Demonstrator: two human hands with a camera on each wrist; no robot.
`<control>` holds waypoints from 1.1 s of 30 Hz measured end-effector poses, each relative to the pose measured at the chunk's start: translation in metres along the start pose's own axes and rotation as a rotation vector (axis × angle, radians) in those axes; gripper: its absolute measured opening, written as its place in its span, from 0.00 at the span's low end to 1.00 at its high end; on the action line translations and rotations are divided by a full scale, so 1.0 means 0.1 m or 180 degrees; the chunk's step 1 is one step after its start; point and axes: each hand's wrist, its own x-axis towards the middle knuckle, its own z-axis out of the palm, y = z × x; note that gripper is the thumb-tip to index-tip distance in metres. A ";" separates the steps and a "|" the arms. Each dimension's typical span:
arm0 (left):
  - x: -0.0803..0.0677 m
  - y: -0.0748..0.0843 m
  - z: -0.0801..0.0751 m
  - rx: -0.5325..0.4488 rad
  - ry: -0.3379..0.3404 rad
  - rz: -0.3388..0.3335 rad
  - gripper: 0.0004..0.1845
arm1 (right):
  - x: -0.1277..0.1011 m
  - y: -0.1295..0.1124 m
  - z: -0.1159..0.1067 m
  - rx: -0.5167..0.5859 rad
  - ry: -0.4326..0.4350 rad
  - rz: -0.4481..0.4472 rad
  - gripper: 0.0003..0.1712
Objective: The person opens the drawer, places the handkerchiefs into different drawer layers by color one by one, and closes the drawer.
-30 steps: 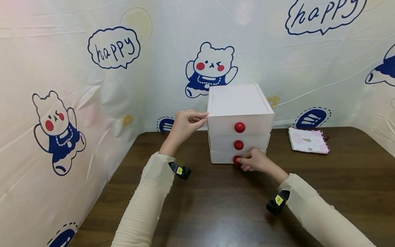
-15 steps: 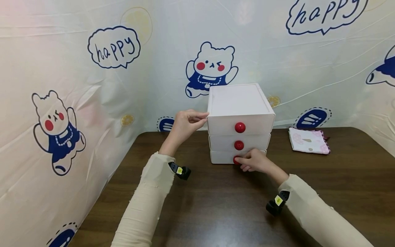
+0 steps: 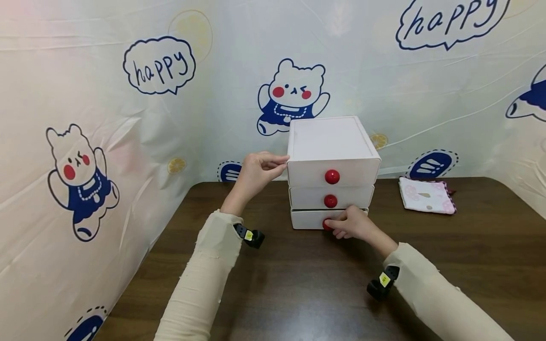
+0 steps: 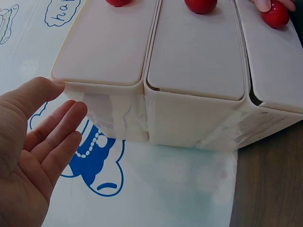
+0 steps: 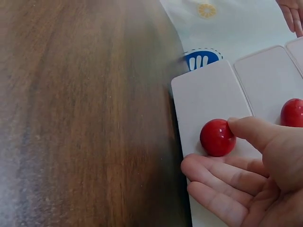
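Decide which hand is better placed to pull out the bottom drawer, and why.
The right hand, probably: its fingers hold the knob of the bottom drawer. The left hand touches a top corner of the box, away from that knob.

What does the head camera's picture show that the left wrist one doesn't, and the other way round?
Only the head view shows the pink-and-white cloth on the table and the flat top of the white drawer box. Only the left wrist view plainly shows the box's left side wall. Both show the left hand at the corner of the top drawer, three red knobs, and the right hand at the bottom knob.
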 end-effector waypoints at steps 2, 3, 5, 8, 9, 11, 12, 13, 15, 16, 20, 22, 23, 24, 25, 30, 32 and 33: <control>0.00 0.00 0.00 0.0009 0.0004 0.0008 0.11 | -0.02 0.00 0.00 -0.0009 -0.0009 0.0028 0.20; 0.00 0.00 0.00 0.0012 0.0008 0.0012 0.11 | -0.04 0.00 0.00 -0.0021 -0.0007 0.0037 0.20; 0.00 0.01 0.00 0.0011 0.0009 0.0021 0.11 | -0.06 0.00 0.01 -0.0045 -0.0004 0.0048 0.20; 0.01 0.02 0.01 0.0006 0.0002 0.0026 0.11 | -0.11 0.00 0.02 -0.0073 -0.0007 0.0021 0.20; 0.01 0.01 0.01 0.0008 -0.0001 0.0022 0.11 | -0.13 0.00 0.03 -0.0071 -0.0016 0.0008 0.20; 0.01 0.01 0.02 0.0007 -0.0001 0.0008 0.11 | -0.16 0.01 0.04 -0.0061 -0.0036 -0.0018 0.20; 0.01 0.01 0.02 0.0006 0.0000 -0.0001 0.11 | -0.17 0.01 0.04 -0.0054 -0.0044 -0.0025 0.20; 0.01 0.00 0.02 0.0008 0.0002 -0.0011 0.11 | -0.19 0.01 0.05 -0.0046 -0.0052 -0.0037 0.20; 0.01 0.00 0.03 -0.0001 0.0005 -0.0025 0.11 | -0.21 0.01 0.05 -0.0027 -0.0051 -0.0047 0.20; 0.01 0.00 0.03 -0.0008 0.0006 -0.0029 0.11 | -0.23 0.01 0.06 -0.0022 -0.0048 -0.0051 0.20; 0.00 0.00 0.03 -0.0022 0.0010 -0.0057 0.12 | -0.28 -0.01 0.06 -0.0006 -0.0084 -0.0064 0.20; 0.00 0.00 0.03 -0.0016 0.0014 -0.0075 0.12 | -0.31 -0.02 0.06 0.0003 -0.0119 -0.0073 0.19; 0.00 0.00 0.03 -0.0012 0.0019 -0.0080 0.12 | -0.32 -0.02 0.07 0.0009 -0.0144 -0.0086 0.19; 0.00 0.00 0.03 -0.0008 0.0021 -0.0083 0.12 | -0.34 -0.02 0.07 0.0019 -0.0160 -0.0094 0.19; 0.00 0.00 0.02 -0.0003 0.0022 -0.0084 0.12 | -0.35 -0.03 0.08 0.0032 -0.0169 -0.0110 0.19; -0.01 0.00 0.01 0.0014 0.0036 -0.0083 0.12 | -0.43 -0.05 0.10 0.0092 -0.0205 -0.0211 0.19; -0.01 -0.01 0.01 0.0012 0.0034 -0.0077 0.12 | -0.46 -0.07 0.12 0.0112 -0.0210 -0.0225 0.19; -0.01 -0.01 0.01 0.0009 0.0033 -0.0070 0.12 | -0.47 -0.08 0.12 0.0123 -0.0212 -0.0231 0.19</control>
